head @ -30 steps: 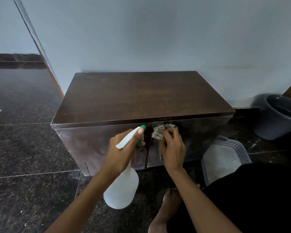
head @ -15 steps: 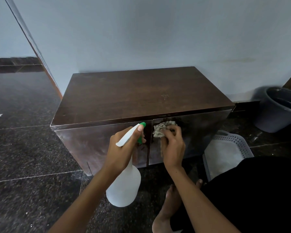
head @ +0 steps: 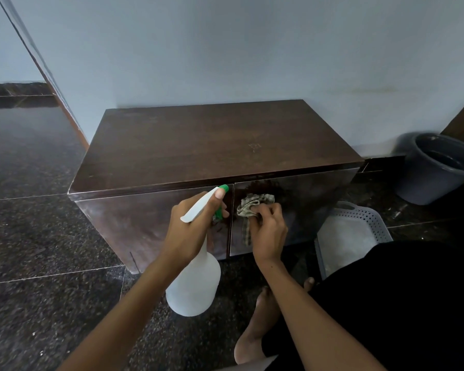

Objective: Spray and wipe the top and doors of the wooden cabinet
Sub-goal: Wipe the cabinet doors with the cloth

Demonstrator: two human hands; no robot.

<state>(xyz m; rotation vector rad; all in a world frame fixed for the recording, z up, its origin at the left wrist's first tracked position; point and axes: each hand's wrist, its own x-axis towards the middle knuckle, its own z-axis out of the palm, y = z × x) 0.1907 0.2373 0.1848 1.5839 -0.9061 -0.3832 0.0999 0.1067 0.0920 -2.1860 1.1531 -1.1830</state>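
Dark speckled floor (head: 32, 236) at far left, well away from any finger. Low wooden cabinet (head: 212, 140) against the pale wall (head: 252, 49), two glossy doors shut, seam between them just beyond the fingertips of both hands. Left hand (head: 190, 231) wrapped round the neck of the bottle (head: 196, 285), fingers curled tight on it, index tip lying along the white head up to the green nozzle, which points at the top of the left door (head: 145, 220). Bottle body hanging below the palm, in front of that door. Right hand (head: 268, 231) just right of the seam, fingers bunched and pinching the cloth (head: 252, 207), pressing it against the upper right door (head: 306, 199); a strip of cloth dangling beneath the fingers. Bare foot (head: 260, 317) under the right forearm. White basket (head: 359, 220) on the floor right of that hand, near the cabinet's corner. Grey bucket (head: 434, 170) further right, well apart from both hands.
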